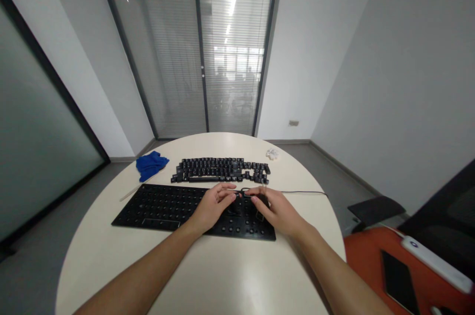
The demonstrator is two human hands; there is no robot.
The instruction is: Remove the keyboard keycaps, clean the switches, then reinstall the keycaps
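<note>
A black keyboard base, with its switches bare across most of it, lies at a slight slant in front of me. My left hand rests over its right half, thumb and fingers curled together around something dark and small that I cannot make out. Beside it, my right hand is bent over the number-pad side. A thin wire loop shows under its palm and more wire pokes up behind the fingers, looking like a wire keycap puller held in that hand. Between the fingertips, the details are hidden.
Black keycaps lie in keyboard-like rows behind the base. A blue cloth and a thin stick are at the left. Crumpled white tissue sits at the back right. A cable runs right. An orange chair stands beside the table.
</note>
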